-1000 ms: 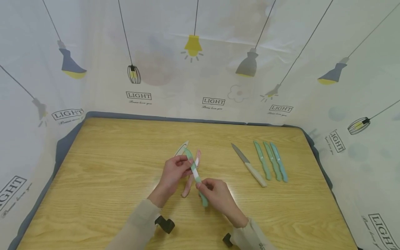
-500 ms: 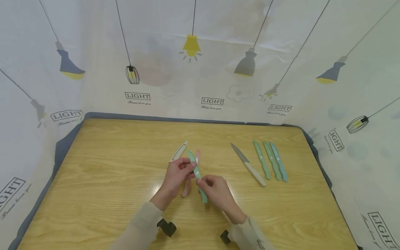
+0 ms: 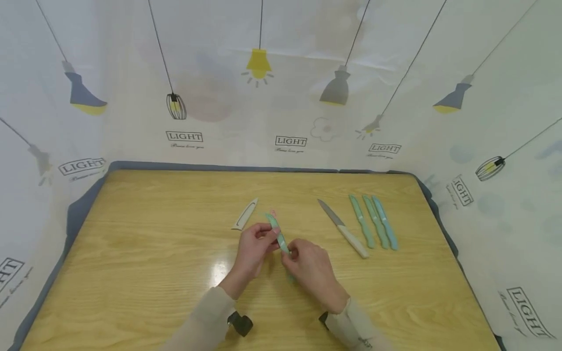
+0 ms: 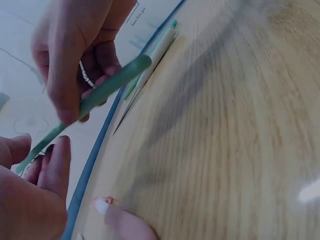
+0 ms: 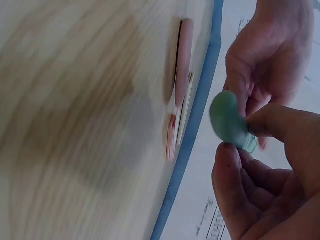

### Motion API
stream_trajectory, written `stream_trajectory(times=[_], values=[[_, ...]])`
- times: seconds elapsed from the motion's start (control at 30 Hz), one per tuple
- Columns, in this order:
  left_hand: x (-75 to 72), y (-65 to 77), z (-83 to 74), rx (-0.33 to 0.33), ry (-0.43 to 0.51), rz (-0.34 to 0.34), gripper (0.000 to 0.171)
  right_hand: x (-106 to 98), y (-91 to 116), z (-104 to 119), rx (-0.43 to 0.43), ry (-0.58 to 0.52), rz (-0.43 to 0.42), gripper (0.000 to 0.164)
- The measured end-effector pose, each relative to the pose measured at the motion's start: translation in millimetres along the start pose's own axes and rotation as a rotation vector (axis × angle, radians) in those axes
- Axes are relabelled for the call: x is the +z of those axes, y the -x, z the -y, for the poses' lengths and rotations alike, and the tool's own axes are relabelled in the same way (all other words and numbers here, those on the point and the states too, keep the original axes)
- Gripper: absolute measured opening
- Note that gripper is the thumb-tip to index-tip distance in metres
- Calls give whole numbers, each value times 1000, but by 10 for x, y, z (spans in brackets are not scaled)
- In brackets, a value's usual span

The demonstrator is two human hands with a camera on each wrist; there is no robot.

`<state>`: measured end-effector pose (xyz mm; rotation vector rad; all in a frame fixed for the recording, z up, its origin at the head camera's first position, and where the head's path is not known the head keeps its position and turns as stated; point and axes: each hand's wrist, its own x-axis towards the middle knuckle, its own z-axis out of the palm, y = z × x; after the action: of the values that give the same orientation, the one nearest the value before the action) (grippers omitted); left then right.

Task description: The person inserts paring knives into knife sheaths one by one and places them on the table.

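Observation:
Both hands hold one green sheathed knife [image 3: 277, 233], slanting above the table. My left hand [image 3: 255, 247] pinches its sheath end between thumb and fingers. At the handle, my right hand [image 3: 312, 269] grips with thumb and fingertips and covers most of it in the head view. The handle's rounded butt [image 5: 227, 117] sticks out of the right fingers in the right wrist view. Beneath the hands lies a pink knife [image 5: 184, 62] with a pale blade part showing; in the head view only its tip shows. Left of it is an off-white blade sheath [image 3: 245, 214].
Right of the hands lies a white-handled knife [image 3: 344, 229] with its grey blade bare. Beyond it, two green knives [image 3: 362, 222] and a blue knife [image 3: 385, 223] lie side by side. The wooden table [image 3: 153, 243] ends at a lamp-print cloth wall [image 3: 219, 87].
The white blade showing between green handle and sheath has gone into the sheath as the hands came together. The right hand has shifted forward over the handle. The head view has turned slightly right.

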<state>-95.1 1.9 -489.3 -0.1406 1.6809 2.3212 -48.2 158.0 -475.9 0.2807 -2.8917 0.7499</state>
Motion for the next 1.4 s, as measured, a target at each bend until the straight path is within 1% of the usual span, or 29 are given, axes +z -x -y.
stream_trajectory(times=[0.1,0.17,0.23,0.3,0.43,0.5,0.57,0.7,0.8,0.93,1.03,1.1,1.17,1.27,1.4], values=[[-43,9,-28,38,-91,15,34,-166,-41,-192,41,46,-23,20],[-117,12,-61,63,-165,6,35,-303,-101,-380,98,65,-23,24],[-214,15,-96,79,-238,-18,34,-441,-176,-579,157,90,-9,29],[-313,14,-120,74,-263,-43,32,-545,-255,-784,203,121,8,32],[-495,13,-164,48,-299,-77,33,-653,-389,-1135,229,203,25,33],[-577,10,-196,43,-313,-97,34,-666,-447,-1261,237,234,29,32],[-649,9,-234,41,-319,-122,34,-668,-496,-1341,255,249,48,31],[-768,24,-296,34,-308,-164,33,-637,-566,-1432,288,272,95,31],[-830,41,-324,28,-306,-178,33,-591,-582,-1478,295,290,115,36],[-890,48,-338,34,-296,-191,31,-525,-543,-1520,276,301,118,39],[-928,46,-336,35,-285,-200,30,-486,-486,-1515,289,304,131,38],[-954,47,-337,33,-294,-206,30,-463,-450,-1492,301,300,138,38],[-976,51,-341,25,-307,-206,32,-443,-421,-1460,299,302,132,39],[-1001,51,-345,21,-316,-202,34,-415,-393,-1439,273,298,110,41],[-1012,52,-355,19,-312,-200,35,-400,-371,-1432,259,307,98,43]])
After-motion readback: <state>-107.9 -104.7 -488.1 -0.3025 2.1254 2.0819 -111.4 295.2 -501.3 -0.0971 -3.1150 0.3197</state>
